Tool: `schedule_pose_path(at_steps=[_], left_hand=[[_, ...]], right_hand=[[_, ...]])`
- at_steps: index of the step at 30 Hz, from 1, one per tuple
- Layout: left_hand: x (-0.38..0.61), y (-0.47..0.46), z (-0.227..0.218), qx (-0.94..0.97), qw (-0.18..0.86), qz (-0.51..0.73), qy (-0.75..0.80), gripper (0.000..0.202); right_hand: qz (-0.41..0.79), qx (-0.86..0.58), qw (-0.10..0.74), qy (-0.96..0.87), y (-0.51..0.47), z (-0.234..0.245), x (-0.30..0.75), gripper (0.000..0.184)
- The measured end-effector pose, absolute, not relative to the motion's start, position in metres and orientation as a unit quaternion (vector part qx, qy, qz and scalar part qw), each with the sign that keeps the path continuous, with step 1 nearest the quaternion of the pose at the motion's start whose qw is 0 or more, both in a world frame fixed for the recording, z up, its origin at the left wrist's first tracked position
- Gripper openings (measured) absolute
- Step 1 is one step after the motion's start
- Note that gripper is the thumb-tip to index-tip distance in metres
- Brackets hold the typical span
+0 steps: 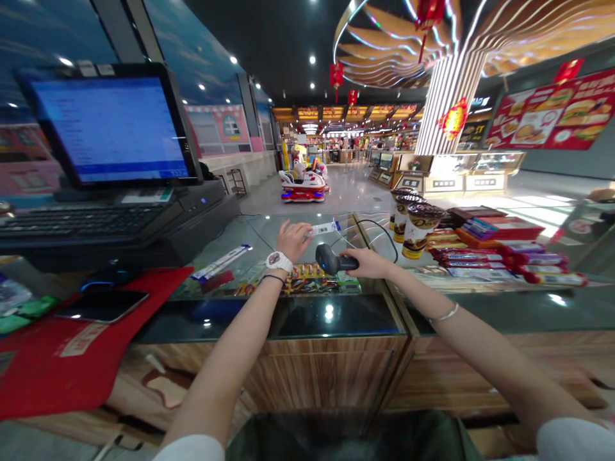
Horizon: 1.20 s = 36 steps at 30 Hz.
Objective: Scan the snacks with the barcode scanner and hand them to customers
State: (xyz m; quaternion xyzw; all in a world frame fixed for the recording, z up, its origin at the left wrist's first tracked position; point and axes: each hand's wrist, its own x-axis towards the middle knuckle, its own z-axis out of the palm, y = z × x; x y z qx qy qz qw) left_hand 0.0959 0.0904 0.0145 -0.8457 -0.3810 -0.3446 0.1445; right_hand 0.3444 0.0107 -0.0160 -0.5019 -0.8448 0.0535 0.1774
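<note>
My left hand (293,240) reaches over the glass counter (331,317), its fingertips pinching a small white-and-blue barcode packet (323,228). A white wristwatch (279,261) sits on that wrist. My right hand (372,262) grips a dark handheld barcode scanner (334,259) by its handle, with the scanner's head pointing left and down, close below the packet. Both hands are above the glass top. Several small printed packets (307,280) lie under the glass beneath them.
To the left stand a till monitor (110,131) and a keyboard (81,224), with a phone (100,306) on a red mat (62,358). To the right are chocolate drink cups (417,230) and stacked boxed sweets (500,256). A coiled scanner cable (379,234) runs behind my right hand.
</note>
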Motion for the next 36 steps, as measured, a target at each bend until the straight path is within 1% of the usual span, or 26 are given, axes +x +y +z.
schedule_pose_path(at_steps=[4, 9, 14, 24, 36], left_hand=[[0.094, 0.092, 0.014, -0.841, 0.138, -0.350, -0.389, 0.019], [0.091, 0.094, 0.013, -0.831, 0.143, -0.365, -0.394, 0.018], [0.087, 0.096, 0.014, -0.827, 0.146, -0.354, -0.412, 0.017], [0.081, 0.097, 0.012, -0.824, 0.142, -0.339, -0.431, 0.019], [0.080, 0.101, 0.009, -0.826, 0.146, -0.339, -0.426, 0.019]], right_hand=[[0.026, -0.514, 0.186, -0.837, 0.002, -0.007, 0.344, 0.049], [-0.022, -0.533, 0.229, -0.814, -0.009, 0.009, 0.343, 0.040], [-0.052, -0.564, 0.265, -0.780, -0.012, 0.015, 0.347, 0.039], [-0.060, -0.574, 0.258, -0.775, -0.012, 0.013, 0.349, 0.040], [-0.049, -0.569, 0.274, -0.774, -0.009, 0.010, 0.350, 0.038]])
